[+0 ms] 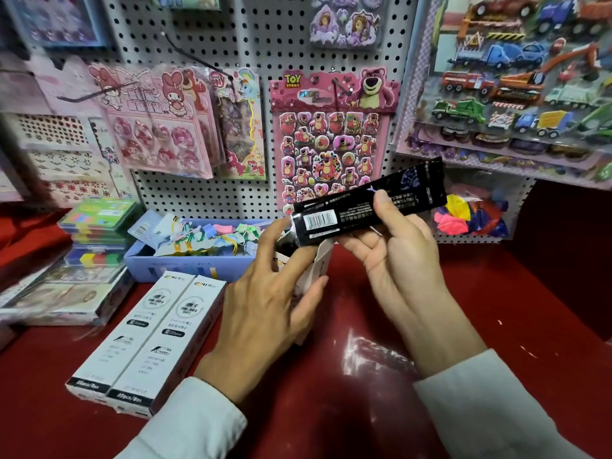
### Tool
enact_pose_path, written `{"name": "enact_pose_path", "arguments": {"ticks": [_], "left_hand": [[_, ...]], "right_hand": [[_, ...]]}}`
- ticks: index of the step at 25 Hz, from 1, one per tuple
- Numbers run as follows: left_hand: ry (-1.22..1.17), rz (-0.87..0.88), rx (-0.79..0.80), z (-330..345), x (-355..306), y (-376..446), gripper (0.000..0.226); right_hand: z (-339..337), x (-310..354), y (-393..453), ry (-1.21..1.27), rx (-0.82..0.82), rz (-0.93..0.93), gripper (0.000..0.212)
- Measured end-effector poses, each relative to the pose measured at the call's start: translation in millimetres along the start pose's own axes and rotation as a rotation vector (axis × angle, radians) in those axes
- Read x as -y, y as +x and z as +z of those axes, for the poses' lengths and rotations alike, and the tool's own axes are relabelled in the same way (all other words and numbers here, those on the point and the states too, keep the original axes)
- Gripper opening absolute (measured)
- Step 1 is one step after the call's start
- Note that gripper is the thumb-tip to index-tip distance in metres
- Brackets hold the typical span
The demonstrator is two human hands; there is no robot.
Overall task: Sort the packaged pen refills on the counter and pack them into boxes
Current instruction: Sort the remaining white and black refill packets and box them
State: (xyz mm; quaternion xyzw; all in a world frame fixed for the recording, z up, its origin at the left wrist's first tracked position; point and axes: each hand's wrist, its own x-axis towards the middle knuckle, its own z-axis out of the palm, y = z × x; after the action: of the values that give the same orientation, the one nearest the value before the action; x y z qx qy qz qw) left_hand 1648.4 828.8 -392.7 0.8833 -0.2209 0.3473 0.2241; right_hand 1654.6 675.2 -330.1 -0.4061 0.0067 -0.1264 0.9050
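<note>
Right hand [394,256] pinches black refill pack [371,202] above red counter [496,309]; left hand [265,313] grips open-topped white box [318,266]

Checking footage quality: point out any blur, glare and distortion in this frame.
Head view: left-edge goods smear; glare patch on the red counter; wide-angle bending tilts the pegboard; black refill pack, between both hands, stays sharp enough to show its barcode.
</note>
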Motion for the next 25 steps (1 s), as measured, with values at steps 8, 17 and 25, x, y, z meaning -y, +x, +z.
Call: {"name": "enact_pose_path", "arguments": {"ticks": [8,17,25], "left_hand": [[0.006,0.007,0.045,1,-4,2,0.034],[-0.071,-0.042,-0.01,4,-3,-4,0.034],[-0.016,-0.049,-0.009,6,-6,-3,0.033]], "right_hand": [[-14,10,3,-0.059,-0.044,-0.097,0.021],[-12,2,4,-0.165,-0.034,-0.17,0.025],[-1,11,-9,-0.842,0.119,-0.619,0.027]]}}
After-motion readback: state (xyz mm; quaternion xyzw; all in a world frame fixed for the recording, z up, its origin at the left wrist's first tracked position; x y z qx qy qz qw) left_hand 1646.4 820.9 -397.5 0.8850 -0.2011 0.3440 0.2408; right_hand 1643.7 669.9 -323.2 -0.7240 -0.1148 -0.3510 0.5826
